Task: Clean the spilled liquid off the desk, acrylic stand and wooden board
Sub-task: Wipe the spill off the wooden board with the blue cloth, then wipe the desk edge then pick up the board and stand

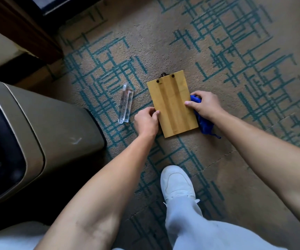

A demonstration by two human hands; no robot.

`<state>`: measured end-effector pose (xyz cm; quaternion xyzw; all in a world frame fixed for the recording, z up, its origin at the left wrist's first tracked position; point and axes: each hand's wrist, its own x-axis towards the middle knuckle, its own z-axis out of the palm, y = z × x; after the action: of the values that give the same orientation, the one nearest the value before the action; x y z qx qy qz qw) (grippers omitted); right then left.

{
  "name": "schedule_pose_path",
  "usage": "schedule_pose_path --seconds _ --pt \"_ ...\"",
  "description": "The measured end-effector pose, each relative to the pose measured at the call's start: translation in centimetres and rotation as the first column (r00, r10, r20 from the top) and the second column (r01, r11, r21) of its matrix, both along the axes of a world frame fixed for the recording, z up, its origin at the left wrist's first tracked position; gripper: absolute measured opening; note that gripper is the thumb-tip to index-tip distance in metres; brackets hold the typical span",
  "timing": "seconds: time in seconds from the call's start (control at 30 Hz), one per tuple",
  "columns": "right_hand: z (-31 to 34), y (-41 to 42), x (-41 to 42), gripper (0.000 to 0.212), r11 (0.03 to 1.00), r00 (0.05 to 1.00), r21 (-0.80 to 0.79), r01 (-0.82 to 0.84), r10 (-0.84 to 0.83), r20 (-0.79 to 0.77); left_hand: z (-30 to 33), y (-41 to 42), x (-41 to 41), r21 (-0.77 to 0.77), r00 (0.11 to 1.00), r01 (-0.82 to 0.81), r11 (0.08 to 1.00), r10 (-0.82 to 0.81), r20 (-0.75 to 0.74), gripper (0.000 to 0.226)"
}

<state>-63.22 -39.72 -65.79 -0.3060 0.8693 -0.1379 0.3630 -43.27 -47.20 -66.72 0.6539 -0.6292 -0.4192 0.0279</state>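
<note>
wooden board [172, 103] flat on carpet [235, 123]. left hand [146, 121] pinches its left edge; right hand [204, 104] grips right edge and blue cloth [204, 125]. acrylic stand [125, 103] lies left.

The person is wearing loose, pale grey-white trousers [190, 230] and a plain white low-top sneaker [177, 183] with a smooth rounded toe and white laces. Both forearms are showing bare, with no sleeves reaching them.
</note>
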Motion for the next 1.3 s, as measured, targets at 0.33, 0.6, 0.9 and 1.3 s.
schedule_pose_path --seconds 0.33,0.6,0.9,1.3 --pt "-0.6 -0.1 0.5 0.045 0.999 0.996 -0.048 0.009 -0.014 -0.094 0.0 -1.3 0.5 0.073 0.993 0.096 0.993 -0.101 0.068 0.026" --pt "9.7 -1.9 2.2 0.022 0.938 0.997 -0.342 -0.048 0.026 -0.067 9.2 0.1 1.3 -0.006 0.955 0.200 0.980 -0.196 -0.223 0.029" --pt "37.7 -7.5 10.3 0.011 0.697 0.868 -0.716 -0.040 0.379 0.321 35.2 -2.2 7.3 0.129 0.547 0.068 0.989 0.072 -0.834 0.030" --pt "50.8 -7.9 31.2 0.049 0.611 0.579 -0.590 -0.528 0.767 0.276 59.2 3.3 30.3 -0.173 0.618 -0.754 0.633 0.596 -0.512 0.019"
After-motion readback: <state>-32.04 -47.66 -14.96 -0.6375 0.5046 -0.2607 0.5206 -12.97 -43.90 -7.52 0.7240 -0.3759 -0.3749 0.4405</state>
